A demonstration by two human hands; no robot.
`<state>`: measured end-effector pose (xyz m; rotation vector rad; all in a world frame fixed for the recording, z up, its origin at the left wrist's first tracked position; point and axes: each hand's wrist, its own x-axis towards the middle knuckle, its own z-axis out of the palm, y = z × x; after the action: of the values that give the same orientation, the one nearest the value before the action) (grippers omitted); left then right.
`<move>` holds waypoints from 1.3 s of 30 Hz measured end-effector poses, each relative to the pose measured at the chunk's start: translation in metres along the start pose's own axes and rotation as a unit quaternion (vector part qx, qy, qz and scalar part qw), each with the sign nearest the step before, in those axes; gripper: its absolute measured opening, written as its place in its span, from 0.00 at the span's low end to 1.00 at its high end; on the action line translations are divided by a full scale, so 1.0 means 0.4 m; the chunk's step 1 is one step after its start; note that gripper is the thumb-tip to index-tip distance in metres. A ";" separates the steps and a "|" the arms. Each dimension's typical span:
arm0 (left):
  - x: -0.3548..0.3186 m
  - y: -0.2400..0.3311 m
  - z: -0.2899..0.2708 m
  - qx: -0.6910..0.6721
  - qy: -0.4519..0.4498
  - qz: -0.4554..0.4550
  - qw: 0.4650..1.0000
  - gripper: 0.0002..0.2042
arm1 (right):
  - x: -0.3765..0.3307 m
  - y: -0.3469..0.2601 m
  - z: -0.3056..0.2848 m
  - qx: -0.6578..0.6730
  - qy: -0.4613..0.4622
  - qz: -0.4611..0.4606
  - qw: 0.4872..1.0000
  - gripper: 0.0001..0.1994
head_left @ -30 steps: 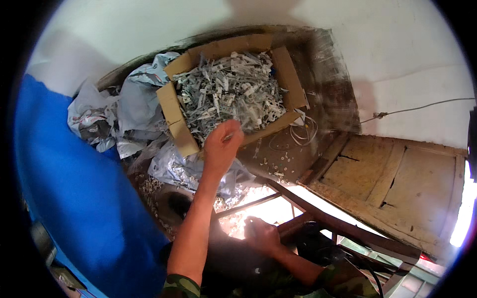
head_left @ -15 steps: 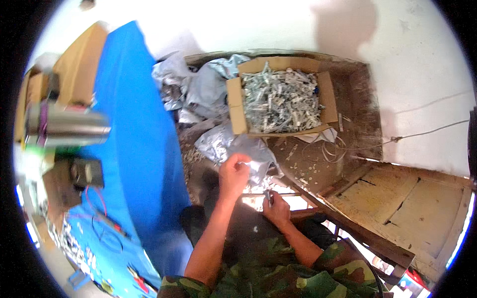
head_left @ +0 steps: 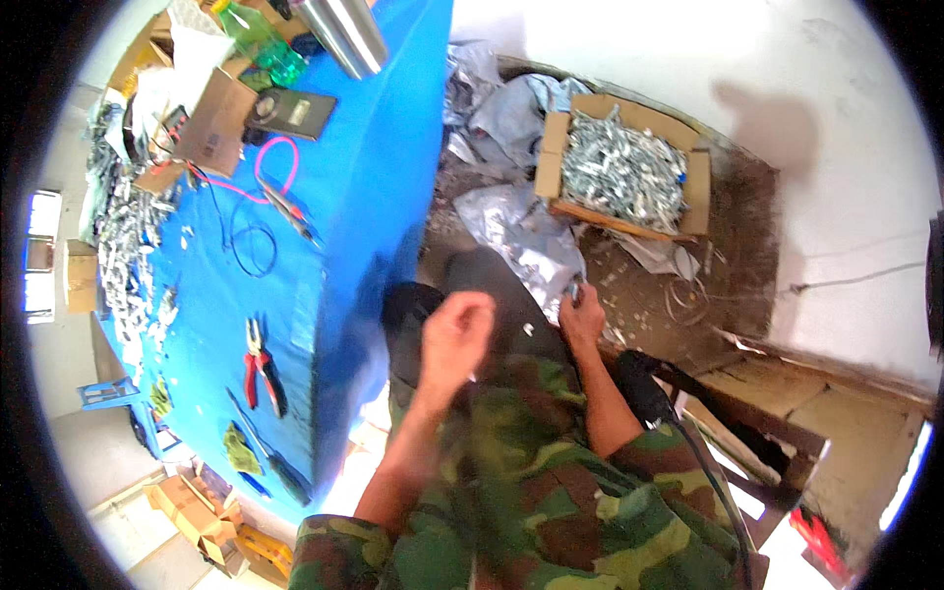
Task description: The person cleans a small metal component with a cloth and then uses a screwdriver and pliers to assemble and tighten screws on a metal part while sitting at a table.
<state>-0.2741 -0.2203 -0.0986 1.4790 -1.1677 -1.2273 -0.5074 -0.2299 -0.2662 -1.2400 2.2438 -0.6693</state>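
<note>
My left hand (head_left: 457, 339) is raised above my lap, its fingers curled together and slightly blurred. Whatever it may hold is hidden from this side. My right hand (head_left: 582, 319) is closed round a small dark-grey metal piece (head_left: 575, 291), whose end shows past the fingertips; its kind is unclear. Beyond that hand, a crumpled silver-grey sack (head_left: 526, 246) lies on the floor. Farther off stands an open cardboard box (head_left: 554, 147), heaped with many small silvery parts (head_left: 624, 169). A small white bit (head_left: 528, 329) rests on my dark trouser leg between the hands.
A blue-covered table (head_left: 285, 285) fills the left side. It carries red-handled pliers (head_left: 258, 369), a screwdriver (head_left: 280, 470), pink-cabled long-nose pliers (head_left: 285, 208), a steel flask (head_left: 344, 34), a green bottle (head_left: 261, 44) and a pile of silvery parts (head_left: 128, 236). A wooden bench (head_left: 777, 413) is at right.
My view has swung left, showing more of the table. My left hand has drawn back toward my body, farther from the sack. My right hand still holds the metal piece.
</note>
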 end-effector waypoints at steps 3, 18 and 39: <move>-0.058 -0.019 -0.062 -0.014 0.021 -0.027 0.999 0.05 | 0.003 -0.030 -0.025 0.053 0.047 0.035 0.997 0.17; -0.121 -0.009 0.050 0.381 -0.014 0.188 0.905 0.13 | -0.036 -0.195 -0.195 0.494 0.075 0.147 0.853 0.17; -0.055 0.001 0.148 0.260 -0.098 0.198 0.940 0.09 | -0.104 -0.280 -0.307 0.718 -0.054 0.141 0.679 0.07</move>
<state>-0.3343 -0.2017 -0.1027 1.4026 -1.9285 -0.8312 -0.4943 -0.2242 -0.0956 -0.0729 1.0155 -1.6367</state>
